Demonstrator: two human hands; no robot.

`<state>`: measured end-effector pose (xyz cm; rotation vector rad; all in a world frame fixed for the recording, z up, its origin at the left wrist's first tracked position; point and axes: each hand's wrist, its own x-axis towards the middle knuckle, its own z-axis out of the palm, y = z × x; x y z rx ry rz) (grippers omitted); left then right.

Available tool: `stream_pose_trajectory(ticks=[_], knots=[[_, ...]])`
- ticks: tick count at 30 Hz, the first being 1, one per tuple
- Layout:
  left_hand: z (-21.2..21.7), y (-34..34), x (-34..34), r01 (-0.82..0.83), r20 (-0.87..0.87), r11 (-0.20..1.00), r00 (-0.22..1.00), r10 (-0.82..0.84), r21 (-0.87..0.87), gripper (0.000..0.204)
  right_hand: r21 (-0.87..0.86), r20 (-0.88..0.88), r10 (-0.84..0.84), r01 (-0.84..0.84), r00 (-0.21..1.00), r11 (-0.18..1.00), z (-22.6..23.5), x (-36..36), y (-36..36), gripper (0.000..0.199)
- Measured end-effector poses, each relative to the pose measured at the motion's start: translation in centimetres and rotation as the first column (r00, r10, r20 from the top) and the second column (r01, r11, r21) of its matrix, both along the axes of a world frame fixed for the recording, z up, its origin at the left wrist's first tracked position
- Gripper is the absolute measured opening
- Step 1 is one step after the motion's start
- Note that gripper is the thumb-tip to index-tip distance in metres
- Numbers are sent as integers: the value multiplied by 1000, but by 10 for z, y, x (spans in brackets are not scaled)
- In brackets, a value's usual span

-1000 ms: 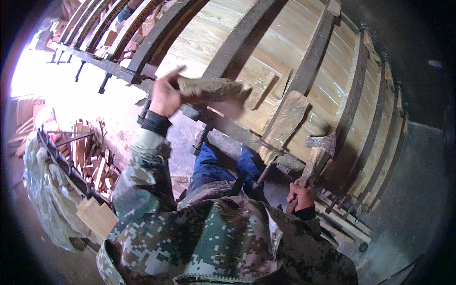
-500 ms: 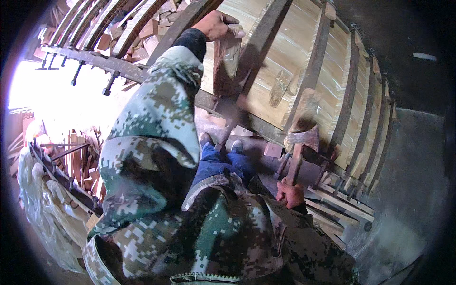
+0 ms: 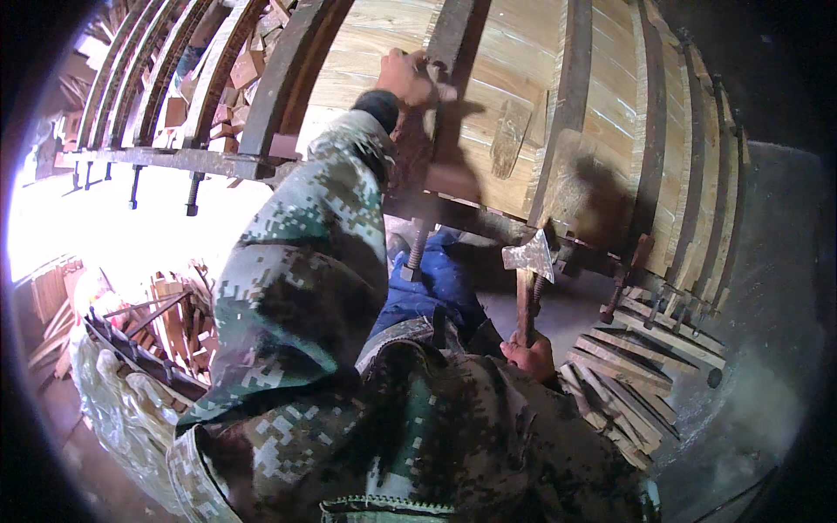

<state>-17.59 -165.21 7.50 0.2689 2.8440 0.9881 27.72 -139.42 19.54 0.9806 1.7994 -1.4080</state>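
Note:
My left hand [image 3: 406, 77] is closed over the top end of a dark wooden block [image 3: 411, 152], which stands against a dark clamp bar [image 3: 455, 52] at the panel's near edge. Part of the block is hidden by the sleeve and blurred. Low on the right, my right hand [image 3: 529, 356] is wrapped round the wooden handle of a hatchet [image 3: 528, 256]. The hatchet head points up, just short of the near rail, apart from the block. Under the bars lies a pale wooden panel [image 3: 366, 39], with a loose flat wood piece [image 3: 511, 139] on it.
Threaded bolts [image 3: 417, 251] hang from the near rail [image 3: 218, 163]. Offcuts [image 3: 248, 65] fill the far left. Behind my left arm stand a bin of scrap sticks [image 3: 174, 318] and clear plastic sheeting [image 3: 122, 418]. Stacked boards [image 3: 623, 383] lie at the right, beside grey floor [image 3: 767, 288].
My view has shifted, and the panel sits differently in it. My left hand and the block are now against the bar. The hatchet is lower and more upright, with its head turned.

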Motion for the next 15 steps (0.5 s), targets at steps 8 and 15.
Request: stream_pose_trajectory(ticks=[8,15], knots=[[-11,30,47,62,-238,998,970,-59,3,76,-16,0,-69,69,998,997,-10,-41,25,22],[-25,165,85,51,70,999,996,-50,-17,91,-150,-5,-177,174,984,973,-22,-85,51,20]])
